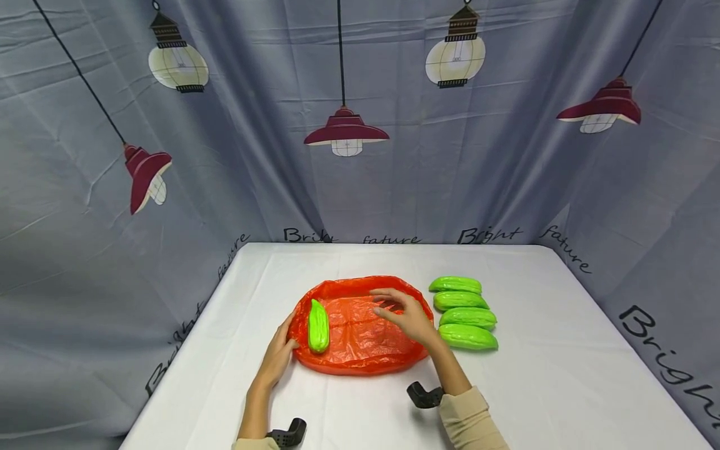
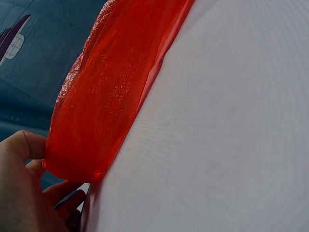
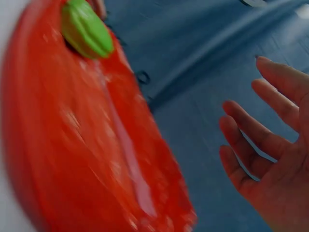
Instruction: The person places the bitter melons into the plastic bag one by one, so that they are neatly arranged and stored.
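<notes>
An open red plastic bag [image 1: 360, 365] lies spread on the white table, its rim standing up like a shallow bowl. One bright green ridged gourd, resembling a bitter melon [image 1: 318, 328], lies inside at the left. My left hand [image 1: 275, 355] holds the bag's left rim; in the left wrist view its thumb and fingers [image 2: 29, 145] meet the red plastic edge. Above the bag's right part hovers my right hand [image 1: 407, 317], fingers spread and slightly bent, nothing in them. The right wrist view shows that palm [image 3: 289, 179] apart from the bag.
Several more green gourds [image 1: 468, 317] lie stacked in a column on the table, just right of the bag. The white table [image 1: 562, 375] reaches back to a grey-blue curtain [image 1: 405, 187] printed with lamps. A black wrist camera [image 1: 424, 395] sits on the right wrist.
</notes>
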